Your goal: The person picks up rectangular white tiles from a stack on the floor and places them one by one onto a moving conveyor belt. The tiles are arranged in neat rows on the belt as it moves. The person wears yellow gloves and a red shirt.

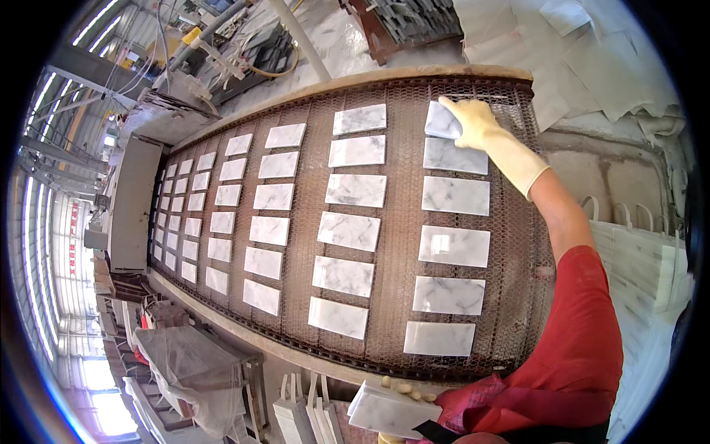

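Note:
At the far end of the nearest row, my right hand [470, 124], in a pale yellow rubber glove, grips the right end of a white grey-veined marble tile [441, 121]. Its fingers lie along the tile's far edge and the thumb along the near one. That tile touches or nearly touches the mesh conveyor belt [399, 222]; I cannot tell which. Down at the lower edge, my left hand [408, 389], also gloved, is closed around a small stack of similar marble tiles [392, 411]. Only its fingertips show over the stack's top edge.
Several rows of marble tiles [347, 231] lie spaced along the belt, running left to a grey machine housing [133, 207]. A raised rim [333, 81] borders the belt. Slabs [296, 418] stand below left, near a plastic-covered stand [196, 370]. Stacked dark stone strips [414, 26] sit beyond.

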The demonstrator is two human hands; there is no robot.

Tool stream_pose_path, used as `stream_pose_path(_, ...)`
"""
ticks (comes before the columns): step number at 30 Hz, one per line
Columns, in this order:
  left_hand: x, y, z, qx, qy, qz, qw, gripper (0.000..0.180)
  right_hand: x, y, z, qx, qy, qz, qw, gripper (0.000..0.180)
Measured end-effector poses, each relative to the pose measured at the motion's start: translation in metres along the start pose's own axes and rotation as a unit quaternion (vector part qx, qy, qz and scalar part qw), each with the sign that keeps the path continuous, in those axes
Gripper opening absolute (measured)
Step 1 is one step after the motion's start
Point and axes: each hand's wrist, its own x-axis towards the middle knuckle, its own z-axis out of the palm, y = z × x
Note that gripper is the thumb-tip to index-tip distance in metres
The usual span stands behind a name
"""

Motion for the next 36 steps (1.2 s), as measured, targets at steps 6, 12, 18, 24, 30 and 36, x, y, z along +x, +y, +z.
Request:
stream_pose_path(6,0.018,-0.013,0.006,0.009,0.031,-0.010,0.999,0.058,0.048,0.023,0.029,-0.040,-0.033,-0.025,0.998,0.116)
stream_pose_path(12,0.027,-0.013,0.011,0.019,0.030,-0.028,0.999,0.057,0.058,0.035,0.037,-0.024,-0.018,-0.049,0.998,0.120)
stream_pose_path(18,0.022,-0.015,0.010,0.020,0.024,-0.042,0.999,0.057,0.040,0.035,0.038,0.020,0.057,-0.022,0.998,0.116)
stream_pose_path(24,0.017,-0.013,0.013,0.013,0.009,-0.051,0.999,0.056,-0.046,0.062,0.040,0.275,0.184,0.122,0.936,0.110)
stream_pose_path(30,0.007,-0.010,0.017,0.014,-0.020,-0.068,0.997,0.056,-0.186,0.071,0.052,0.432,0.161,0.230,0.857,0.106)
stream_pose_path(36,-0.005,-0.014,0.016,0.053,-0.052,-0.032,0.997,0.060,-0.337,0.028,0.048,0.487,0.115,0.251,0.828,0.103)
